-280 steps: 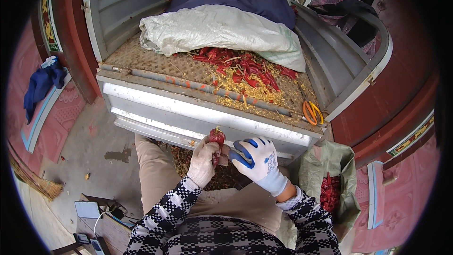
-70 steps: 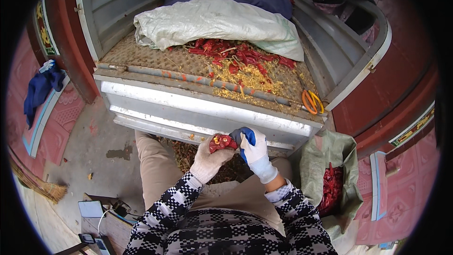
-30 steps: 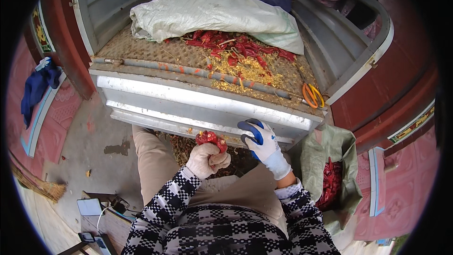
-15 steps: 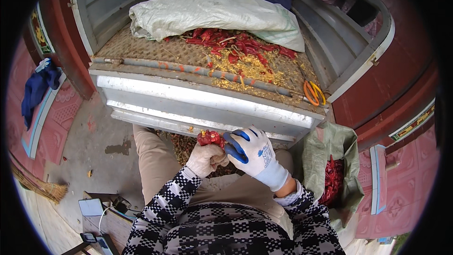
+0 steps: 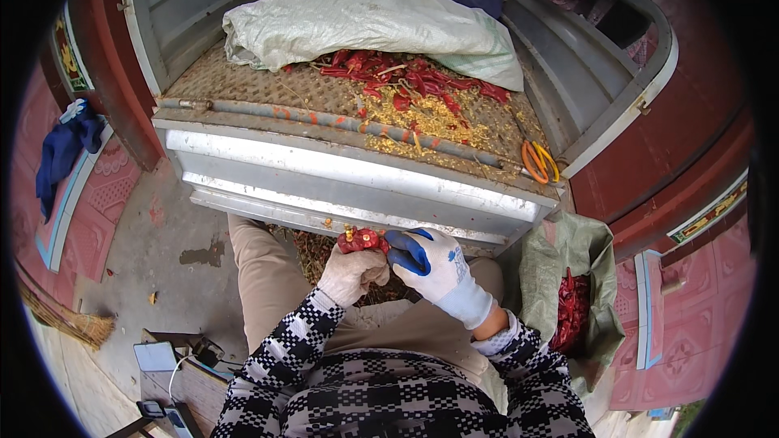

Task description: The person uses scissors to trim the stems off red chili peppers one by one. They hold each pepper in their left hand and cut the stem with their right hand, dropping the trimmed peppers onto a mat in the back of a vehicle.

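Observation:
Dried red chilies [image 5: 363, 239] are bunched in my left hand [image 5: 349, 276], which wears a pale knit glove and is closed round them. Yellowish cut or stem ends show on top of the bunch. My right hand [image 5: 430, 259], in a white glove with blue-coated fingers, presses its curled fingers against the right side of the bunch. What lies between those fingers is hidden. Both hands are above my lap, just in front of the metal tailgate [image 5: 349, 170]. More dried chilies [image 5: 389, 69] spill from under a white woven sack [image 5: 365, 20] on the truck bed.
Orange and yellow-handled scissors [image 5: 540, 162] lie at the bed's right corner beside scattered yellow seeds [image 5: 438, 118]. To my right stands a green woven sack [image 5: 535, 259] holding red chilies [image 5: 572, 308]. A broom [image 5: 81, 320] and a small wooden table [image 5: 191, 389] are on the left.
My right hand has shifted slightly, its fingers now more curled and closer against the chilies. The bunch in my left hand has turned a little, showing more of its top.

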`<act>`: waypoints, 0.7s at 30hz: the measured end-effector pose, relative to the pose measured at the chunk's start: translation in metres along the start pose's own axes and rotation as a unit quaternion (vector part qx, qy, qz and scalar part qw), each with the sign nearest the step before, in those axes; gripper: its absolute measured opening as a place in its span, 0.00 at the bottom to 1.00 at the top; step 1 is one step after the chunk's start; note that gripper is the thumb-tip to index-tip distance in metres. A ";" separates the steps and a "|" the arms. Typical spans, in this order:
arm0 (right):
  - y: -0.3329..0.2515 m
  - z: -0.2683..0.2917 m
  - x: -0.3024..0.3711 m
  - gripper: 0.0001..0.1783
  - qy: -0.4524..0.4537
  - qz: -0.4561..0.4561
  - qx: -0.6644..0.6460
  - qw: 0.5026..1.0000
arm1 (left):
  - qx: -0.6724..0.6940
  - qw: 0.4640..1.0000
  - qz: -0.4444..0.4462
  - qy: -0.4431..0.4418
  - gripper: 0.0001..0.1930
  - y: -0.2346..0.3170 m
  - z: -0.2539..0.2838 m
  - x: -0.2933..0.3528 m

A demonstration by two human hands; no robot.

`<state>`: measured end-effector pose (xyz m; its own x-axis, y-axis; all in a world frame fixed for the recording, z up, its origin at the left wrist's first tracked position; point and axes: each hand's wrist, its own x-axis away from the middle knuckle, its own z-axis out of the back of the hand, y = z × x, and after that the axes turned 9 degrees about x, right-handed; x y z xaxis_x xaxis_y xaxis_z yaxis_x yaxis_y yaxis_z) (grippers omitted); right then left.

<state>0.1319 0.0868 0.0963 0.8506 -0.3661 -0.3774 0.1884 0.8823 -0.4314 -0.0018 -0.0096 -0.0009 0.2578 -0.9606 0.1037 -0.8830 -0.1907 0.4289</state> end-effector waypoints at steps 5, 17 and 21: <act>0.003 0.001 0.000 0.11 -0.034 -0.034 -0.022 0.999 | -0.072 0.997 -0.024 0.032 0.05 0.003 -0.012 0.004; 0.016 -0.010 0.008 0.13 -0.048 -0.037 0.001 0.998 | -0.081 0.996 0.020 -0.001 0.06 -0.001 0.000 0.004; 0.024 -0.014 0.009 0.12 -0.028 -0.061 -0.025 0.997 | -0.069 0.997 0.039 -0.004 0.06 0.003 -0.011 0.003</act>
<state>0.1375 0.1010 0.0710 0.8493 -0.4516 -0.2733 0.2689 0.8157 -0.5122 0.0013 -0.0112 0.0108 0.1867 -0.9731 0.1349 -0.8377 -0.0859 0.5394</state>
